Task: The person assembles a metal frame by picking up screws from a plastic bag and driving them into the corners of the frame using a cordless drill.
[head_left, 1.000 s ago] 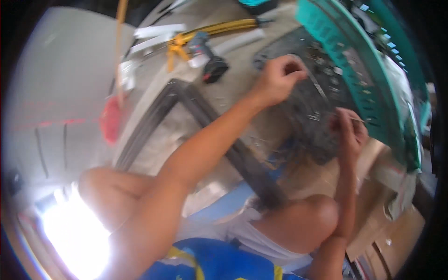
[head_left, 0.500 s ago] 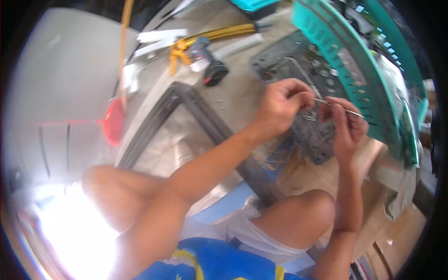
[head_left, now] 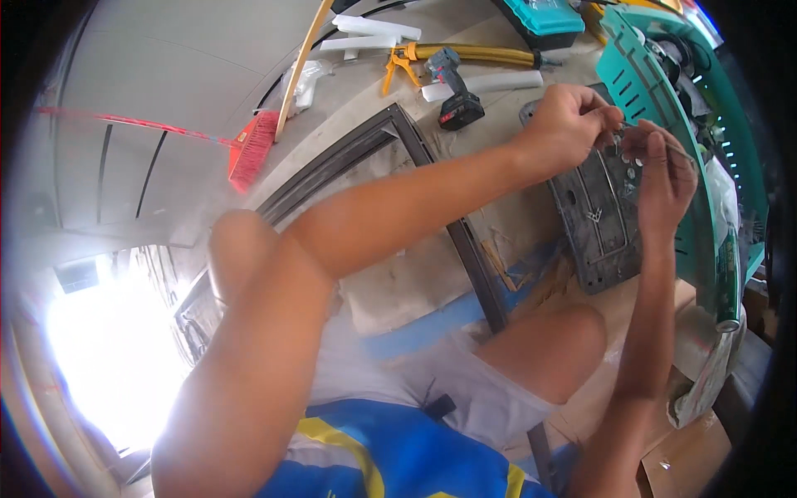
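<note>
So the thing in hand was a thin rod [head_left: 681,153], greyish and metallic-looking, slim and pretty much straight from what showed; fingers covered a good part of it, so I couldn't make out how either end was shaped; no colour on it beyond that dull grey. It was up at the right of the view, slanting down to the right, above the dark grey tray [head_left: 594,264] and just in front of the teal basket [head_left: 638,73]; the left hand [head_left: 571,126] had thumb and forefinger pinched together on its left end; the right hand [head_left: 667,170] had its fingers curled round it, with a bit poking out past the knuckles; the two hands were just beside each other.

The tray was scuffed, with long grooves and a little cluster of small shiny metal pieces [head_left: 595,216] on it; left of it a dark frame [head_left: 415,141] lay with its corner pointing away from the person; a cordless drill [head_left: 454,93] sat past that corner, near a yellow caulking gun [head_left: 477,53]; a red broom [head_left: 254,151] was well apart, off to the left.
</note>
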Demonstrator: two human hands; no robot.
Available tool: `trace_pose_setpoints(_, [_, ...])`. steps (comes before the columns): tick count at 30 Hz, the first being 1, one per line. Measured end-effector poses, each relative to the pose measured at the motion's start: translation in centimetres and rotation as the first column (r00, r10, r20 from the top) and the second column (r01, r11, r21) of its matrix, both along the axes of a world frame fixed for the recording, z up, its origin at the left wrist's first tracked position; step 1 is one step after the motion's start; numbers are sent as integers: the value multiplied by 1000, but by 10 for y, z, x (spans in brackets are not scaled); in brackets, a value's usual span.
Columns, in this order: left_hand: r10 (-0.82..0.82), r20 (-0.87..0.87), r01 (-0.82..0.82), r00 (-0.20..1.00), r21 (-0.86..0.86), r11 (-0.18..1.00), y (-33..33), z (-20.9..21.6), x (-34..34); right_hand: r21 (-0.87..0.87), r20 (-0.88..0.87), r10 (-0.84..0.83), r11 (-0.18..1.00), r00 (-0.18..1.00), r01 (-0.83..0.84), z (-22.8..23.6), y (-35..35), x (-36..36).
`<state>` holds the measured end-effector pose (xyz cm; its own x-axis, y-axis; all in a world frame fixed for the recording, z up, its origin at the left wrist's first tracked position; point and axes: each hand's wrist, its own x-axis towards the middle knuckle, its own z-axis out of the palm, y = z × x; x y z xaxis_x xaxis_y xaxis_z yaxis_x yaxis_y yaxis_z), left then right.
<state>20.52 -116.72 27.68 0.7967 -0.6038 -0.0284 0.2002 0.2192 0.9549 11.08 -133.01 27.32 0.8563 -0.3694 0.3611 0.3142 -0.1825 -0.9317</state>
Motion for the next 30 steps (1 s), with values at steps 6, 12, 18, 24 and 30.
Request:
trace_pose_setpoints(6, [-335,592,147,733,343,928,82,13,101,-325,-16,129,937,992,-127,23,43,73])
trace_pose_setpoints(12, [-456,513,74,727,601,795,239,-31,177,-356,-207,345,845,915,-399,-29,190,183])
trace_pose_setpoints(18, [-342,543,77,767,451,889,329,-142,196,-586,-345,456,578,821,-567,-102,276,233])
trace_pose_setpoints(24, [-323,700,-182,637,544,819,336,-181,194,-687,-480,324,439,815,-579,-130,289,238])
trace_pose_setpoints(30, [-249,666,-186,703,511,840,351,-189,194,-686,-473,327,446,818,-575,-124,300,238])
